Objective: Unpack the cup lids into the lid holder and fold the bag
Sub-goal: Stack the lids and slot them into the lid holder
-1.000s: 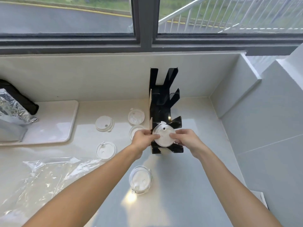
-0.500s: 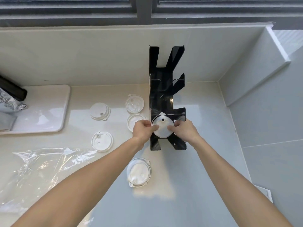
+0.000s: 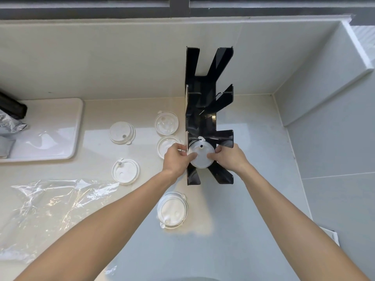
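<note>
A black lid holder [image 3: 207, 110] with slanted fins stands on the pale counter near the back wall. Both hands pinch one white cup lid [image 3: 201, 157] in the holder's lowest slot: my left hand [image 3: 176, 159] on its left rim, my right hand [image 3: 227, 159] on its right rim. Several more white lids lie loose on the counter: one [image 3: 166, 123] and one [image 3: 166, 146] just left of the holder, one [image 3: 122, 132] and one [image 3: 125, 171] further left, one [image 3: 172, 209] between my forearms. The clear plastic bag [image 3: 48, 209] lies crumpled flat at the lower left.
A white tray [image 3: 50, 128] sits at the left with a foil pouch [image 3: 10, 126] and a dark object on it. A tiled wall rises behind the counter, and a grey ledge [image 3: 324, 82] closes off the right side.
The view has tilted down and closer to the counter. Both hands have kept hold of the lid and moved it lower into the holder's bottom slot.
</note>
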